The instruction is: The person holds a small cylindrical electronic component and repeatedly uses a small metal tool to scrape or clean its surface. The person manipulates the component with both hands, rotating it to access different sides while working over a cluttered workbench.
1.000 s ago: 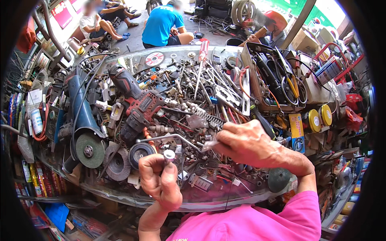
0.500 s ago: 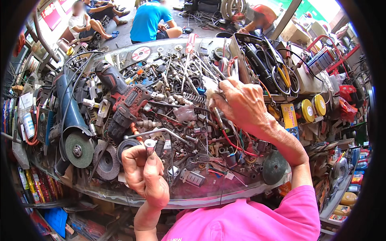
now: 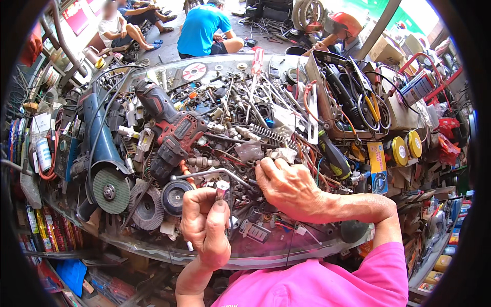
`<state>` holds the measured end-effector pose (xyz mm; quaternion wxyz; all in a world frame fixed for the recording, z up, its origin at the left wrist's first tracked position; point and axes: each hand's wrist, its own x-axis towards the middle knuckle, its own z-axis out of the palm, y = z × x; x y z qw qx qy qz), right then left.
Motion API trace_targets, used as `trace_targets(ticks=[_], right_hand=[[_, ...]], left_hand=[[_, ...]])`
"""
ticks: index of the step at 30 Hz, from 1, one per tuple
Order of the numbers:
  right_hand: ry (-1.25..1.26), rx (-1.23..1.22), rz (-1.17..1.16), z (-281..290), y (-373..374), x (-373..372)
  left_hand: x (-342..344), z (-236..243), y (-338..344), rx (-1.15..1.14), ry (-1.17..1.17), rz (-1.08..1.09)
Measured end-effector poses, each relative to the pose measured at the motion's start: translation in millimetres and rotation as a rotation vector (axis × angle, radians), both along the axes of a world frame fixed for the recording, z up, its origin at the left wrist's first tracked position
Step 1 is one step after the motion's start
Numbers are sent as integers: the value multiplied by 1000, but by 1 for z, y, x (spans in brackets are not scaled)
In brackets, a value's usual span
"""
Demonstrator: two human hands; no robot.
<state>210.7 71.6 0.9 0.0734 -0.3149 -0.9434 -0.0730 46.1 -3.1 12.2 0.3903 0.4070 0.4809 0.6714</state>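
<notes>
Between the thumb and finger of my left hand (image 3: pixel 207 225) is a small silver metal cylinder (image 3: pixel 222 187), held upright above the front of the cluttered table. A threaded tip (image 3: pixel 191 246) shows just below that hand; whether it belongs to the held piece I cannot tell. My right hand (image 3: pixel 291 187) is closed, knuckles up, with a crumpled off-white rag (image 3: pixel 284 154) sticking out past its fingers. It hovers low over loose metal parts, right of the left hand. A bent metal rod (image 3: pixel 220 171) lies just beyond the left hand.
A red and black cordless drill (image 3: pixel 179 135) and a blue angle grinder (image 3: pixel 105 133) lie to the left, near a flap disc (image 3: pixel 147 204). At the right stand a tool box (image 3: pixel 327 110) and yellow tins (image 3: pixel 398 152). A screwdriver (image 3: pixel 332 156) lies below the box. People sit beyond the table.
My right hand has come down and toward me with the rag, nearer my left hand. The left hand still holds the metal cylinder. The whole view has shifted slightly.
</notes>
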Motion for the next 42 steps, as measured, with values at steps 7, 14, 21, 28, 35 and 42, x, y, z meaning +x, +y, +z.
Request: trace_targets(ticks=[7,14,21,28,35,42], right_hand=[[50,-145,-27,-2,6,-3],[262,-493,-97,26,11,13],[825,-1183,-151,33,-4,40],[1050,-1571,-237,24,-14,38],[973,-1460,-215,28,-32,42],[886,-931,-83,25,-50,54]], left_hand=[[-4,4,-1,-119,-117,-57],[-9,6,6,-239,-266,-132],[-4,3,7,-277,-258,-180],[-3,8,2,-337,-124,-402],[6,2,1,-188,301,-391],[12,-7,-1,-59,522,-503]])
